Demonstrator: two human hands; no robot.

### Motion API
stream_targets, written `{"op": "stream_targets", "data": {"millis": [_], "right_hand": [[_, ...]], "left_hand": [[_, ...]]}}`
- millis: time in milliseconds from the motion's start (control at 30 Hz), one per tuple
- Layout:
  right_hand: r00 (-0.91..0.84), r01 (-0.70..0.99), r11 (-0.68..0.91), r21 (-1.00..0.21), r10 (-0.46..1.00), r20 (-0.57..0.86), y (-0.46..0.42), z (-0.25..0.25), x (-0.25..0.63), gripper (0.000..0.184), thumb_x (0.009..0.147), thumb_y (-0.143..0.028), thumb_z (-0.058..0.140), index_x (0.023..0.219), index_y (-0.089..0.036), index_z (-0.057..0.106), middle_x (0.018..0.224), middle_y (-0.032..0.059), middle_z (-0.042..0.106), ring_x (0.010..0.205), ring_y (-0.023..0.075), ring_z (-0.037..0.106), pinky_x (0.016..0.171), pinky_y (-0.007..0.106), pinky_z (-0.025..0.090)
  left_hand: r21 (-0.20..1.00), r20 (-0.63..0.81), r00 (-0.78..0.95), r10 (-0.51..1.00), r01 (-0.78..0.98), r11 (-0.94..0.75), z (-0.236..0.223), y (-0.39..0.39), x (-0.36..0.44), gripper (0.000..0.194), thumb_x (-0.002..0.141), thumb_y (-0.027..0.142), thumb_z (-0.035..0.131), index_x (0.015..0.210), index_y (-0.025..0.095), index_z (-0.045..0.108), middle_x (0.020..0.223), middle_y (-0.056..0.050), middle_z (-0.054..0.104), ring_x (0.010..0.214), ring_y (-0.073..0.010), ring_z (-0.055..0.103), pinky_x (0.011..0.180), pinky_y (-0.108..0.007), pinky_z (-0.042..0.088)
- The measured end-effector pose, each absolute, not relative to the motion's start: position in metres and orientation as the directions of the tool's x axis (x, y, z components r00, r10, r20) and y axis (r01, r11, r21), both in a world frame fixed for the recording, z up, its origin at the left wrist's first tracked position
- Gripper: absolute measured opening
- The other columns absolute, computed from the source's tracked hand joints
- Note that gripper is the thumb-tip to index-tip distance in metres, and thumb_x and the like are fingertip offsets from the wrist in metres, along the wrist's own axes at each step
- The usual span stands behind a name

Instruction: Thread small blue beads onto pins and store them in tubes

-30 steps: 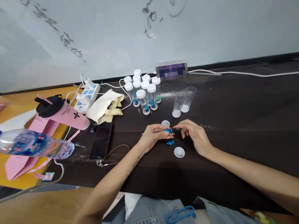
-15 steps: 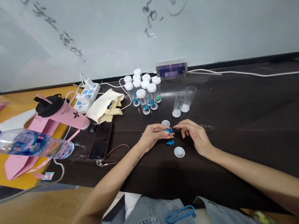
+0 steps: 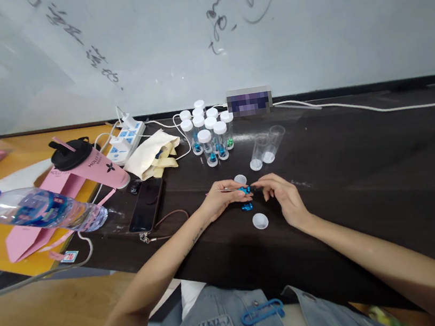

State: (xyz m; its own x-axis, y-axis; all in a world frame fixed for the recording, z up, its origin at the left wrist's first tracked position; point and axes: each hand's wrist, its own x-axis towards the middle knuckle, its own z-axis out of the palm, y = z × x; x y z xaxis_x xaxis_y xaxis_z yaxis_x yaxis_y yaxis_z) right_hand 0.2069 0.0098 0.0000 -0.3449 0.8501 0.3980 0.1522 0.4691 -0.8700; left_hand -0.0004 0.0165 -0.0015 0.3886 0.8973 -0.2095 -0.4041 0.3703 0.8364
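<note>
Between the thumb and fingertips of my left hand is a small shiny blue piece; a thin pale stick-like thing also shows along those fingers. My right hand meets it from the other side, its fingers bent together at the piece's right end, around a small dark bit too tiny to name. Just below, a second blue piece lies on the dark table. One white cap rests nearer to me, and another white cap is partly behind my left fingers.
Several capped clear tubes with blue or green pieces stand at the back. Two uncapped clear tubes are to their right. Leftward are a phone, cloth pouch, power strip, pink cup and water bottle.
</note>
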Motion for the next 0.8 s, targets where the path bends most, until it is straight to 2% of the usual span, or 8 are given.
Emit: {"op": "stream_targets", "data": {"millis": [800], "right_hand": [[-0.359,0.154,0.476,-0.866,0.843,0.4,0.0094,0.0014,0.207,0.054,0.098,-0.053,0.025,0.111,-0.019,0.066,0.101,0.008,0.054,0.063,0.0145,0.052,0.065,0.034,0.043]], "left_hand": [[0.833,-0.178,0.394,0.902,-0.428,0.351,-0.0029,0.0167,-0.0007,0.03,0.061,0.022,0.084,0.086,0.01,0.072,0.078,-0.008,0.075,0.076,-0.0219,0.072,0.083,-0.039,0.054]]}}
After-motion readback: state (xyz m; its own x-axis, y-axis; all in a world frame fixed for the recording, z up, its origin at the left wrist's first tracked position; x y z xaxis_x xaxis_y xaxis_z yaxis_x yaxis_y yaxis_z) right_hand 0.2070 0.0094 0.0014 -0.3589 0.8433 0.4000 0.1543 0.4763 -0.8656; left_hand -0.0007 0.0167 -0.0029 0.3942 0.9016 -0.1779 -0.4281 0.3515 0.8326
